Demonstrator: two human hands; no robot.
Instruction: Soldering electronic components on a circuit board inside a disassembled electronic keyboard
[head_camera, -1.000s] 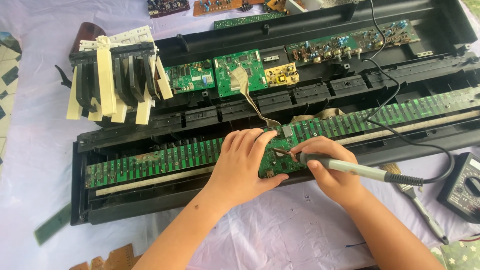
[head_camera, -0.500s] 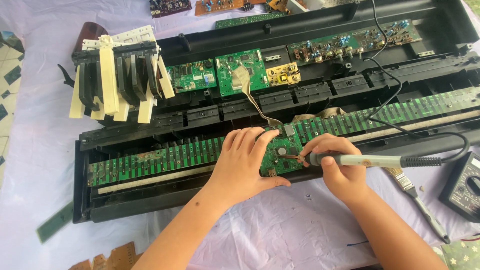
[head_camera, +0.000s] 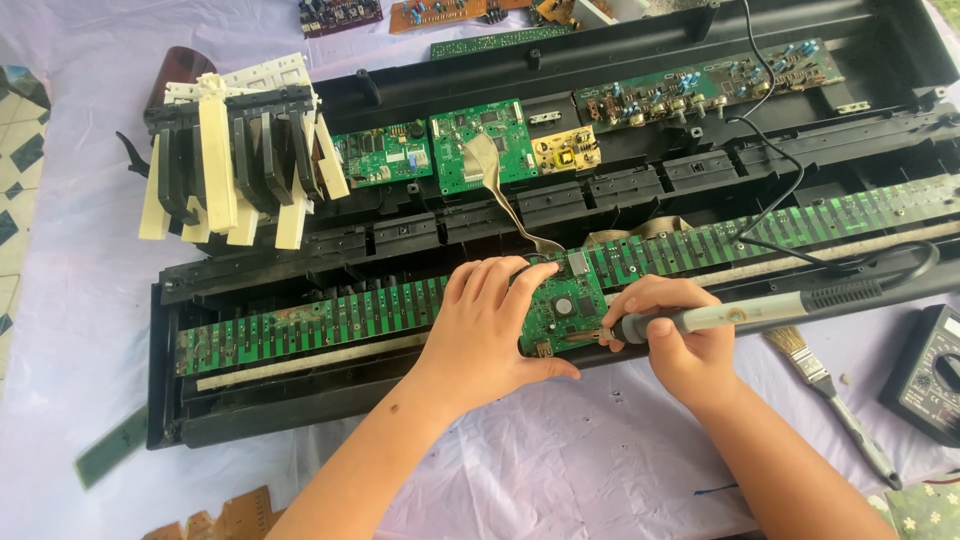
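An opened black electronic keyboard case (head_camera: 250, 415) lies across a pale cloth. A long green key-contact circuit board (head_camera: 330, 318) runs along its front. My left hand (head_camera: 490, 325) rests flat on that board, fingers beside a small square green board section (head_camera: 565, 310). My right hand (head_camera: 672, 335) grips a grey soldering iron (head_camera: 740, 315), tip touching the square section's lower right. The iron's black cable (head_camera: 790, 190) loops back over the case.
A stack of removed black and white keys (head_camera: 235, 160) sits at the upper left. Several green boards (head_camera: 480, 140) lie in the case's rear half. A paintbrush (head_camera: 830, 395) and a black multimeter (head_camera: 925, 375) lie at the right. Loose boards (head_camera: 340, 12) rest at the top.
My right hand has turned the soldering iron from pointing down-right to lying nearly level, its handle now aimed right. The left hand stays on the board.
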